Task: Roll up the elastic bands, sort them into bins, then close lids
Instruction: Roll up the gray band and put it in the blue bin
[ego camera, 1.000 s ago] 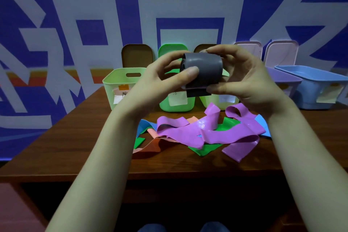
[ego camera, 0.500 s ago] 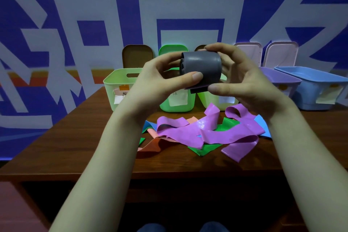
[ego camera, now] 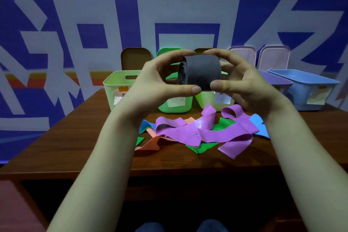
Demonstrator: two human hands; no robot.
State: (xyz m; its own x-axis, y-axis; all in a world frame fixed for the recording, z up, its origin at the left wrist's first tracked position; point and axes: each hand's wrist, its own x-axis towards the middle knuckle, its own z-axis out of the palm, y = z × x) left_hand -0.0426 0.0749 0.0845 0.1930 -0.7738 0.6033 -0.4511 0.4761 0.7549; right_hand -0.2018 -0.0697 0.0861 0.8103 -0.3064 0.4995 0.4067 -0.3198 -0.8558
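Note:
A grey elastic band, wound into a tight roll, is held up in front of the bins. My left hand grips its left end with thumb below and fingers above. My right hand grips the right end the same way. On the table below lies a loose heap of bands: purple, green, blue and orange. Behind stand open bins: pale green, green, a second pale green, purple and blue.
Lids lean against the blue wall behind the bins: brown, green, and two pale pink ones. The wooden table has its front edge near me. A pink surface sits low at the left.
The dangling tail of the grey band has been wound in, so the roll is now whole. Both hands shifted slightly while turning it.

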